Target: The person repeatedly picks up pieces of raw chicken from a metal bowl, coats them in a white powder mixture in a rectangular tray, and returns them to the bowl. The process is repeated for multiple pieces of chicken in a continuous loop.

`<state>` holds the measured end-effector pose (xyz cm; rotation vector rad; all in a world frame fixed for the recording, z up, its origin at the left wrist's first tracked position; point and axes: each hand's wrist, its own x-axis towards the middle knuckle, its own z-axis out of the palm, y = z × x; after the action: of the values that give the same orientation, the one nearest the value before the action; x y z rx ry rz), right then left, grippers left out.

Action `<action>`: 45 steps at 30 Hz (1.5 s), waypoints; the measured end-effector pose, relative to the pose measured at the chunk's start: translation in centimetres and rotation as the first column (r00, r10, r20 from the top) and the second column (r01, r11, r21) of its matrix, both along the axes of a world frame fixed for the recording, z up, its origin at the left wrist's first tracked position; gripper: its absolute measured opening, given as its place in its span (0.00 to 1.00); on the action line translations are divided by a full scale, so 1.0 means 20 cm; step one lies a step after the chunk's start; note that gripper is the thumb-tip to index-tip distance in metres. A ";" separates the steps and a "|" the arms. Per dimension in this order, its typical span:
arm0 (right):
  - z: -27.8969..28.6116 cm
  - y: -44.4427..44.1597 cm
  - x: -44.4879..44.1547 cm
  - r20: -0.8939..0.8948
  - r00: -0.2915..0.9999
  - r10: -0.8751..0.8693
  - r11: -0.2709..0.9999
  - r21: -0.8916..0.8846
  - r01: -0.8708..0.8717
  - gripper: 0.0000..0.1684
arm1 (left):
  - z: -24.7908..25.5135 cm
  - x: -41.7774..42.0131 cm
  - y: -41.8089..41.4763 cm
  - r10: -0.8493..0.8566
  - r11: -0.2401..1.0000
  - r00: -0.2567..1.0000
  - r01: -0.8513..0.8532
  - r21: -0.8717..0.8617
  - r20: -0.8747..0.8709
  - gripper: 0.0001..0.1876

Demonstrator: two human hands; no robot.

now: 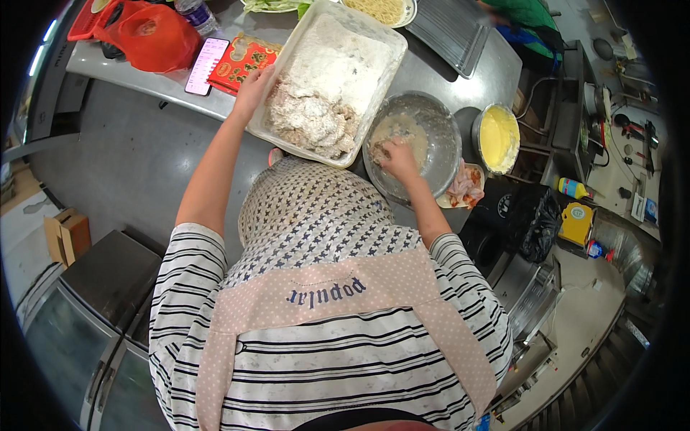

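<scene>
My left hand (255,90) grips the left rim of a deep white plastic tray (294,148), which is tilted at the table's near edge. White flour (337,56) covers the tray's far part. Flour-coated pieces (315,121), likely meat, are heaped in its near end. Beside the tray on the right is a stainless steel mixing bowl (443,134) with pale, wet batter (414,134) in the bottom. My right hand (399,159) reaches into this bowl, its fingers curled on a clump of battered meat (379,153). The fingertips are partly hidden.
Right of the bowl are a plate of raw chicken pieces (464,186) and a bowl of yellow mixture (495,134). A ridged metal tray (447,37) and a noodle dish (380,9) stand behind. Leftward lie a red packet (237,67), a lit phone (207,65) and a red plastic bag (153,40).
</scene>
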<state>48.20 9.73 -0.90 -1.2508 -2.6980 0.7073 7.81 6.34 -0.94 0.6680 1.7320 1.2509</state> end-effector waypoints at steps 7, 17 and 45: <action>-0.02 -0.02 -0.09 0.162 0.987 0.020 0.999 0.028 -0.025 0.12 | 0.02 -0.01 0.00 -0.062 0.993 0.997 0.067 -0.100 0.047 0.27; 0.00 0.10 0.06 -0.056 0.920 -0.387 0.916 -0.141 0.377 0.11 | -0.04 0.00 0.00 0.028 0.999 0.996 -0.025 0.036 -0.088 0.23; -0.13 -0.03 0.33 -0.232 0.547 -0.805 0.591 -0.222 0.775 0.09 | 1.62 0.69 -0.49 -0.999 0.036 -0.019 -0.370 0.928 0.031 0.16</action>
<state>54.72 9.14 -3.59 -1.9547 -1.5526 0.7824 21.70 -3.44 31.43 0.7564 -0.8551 1.3514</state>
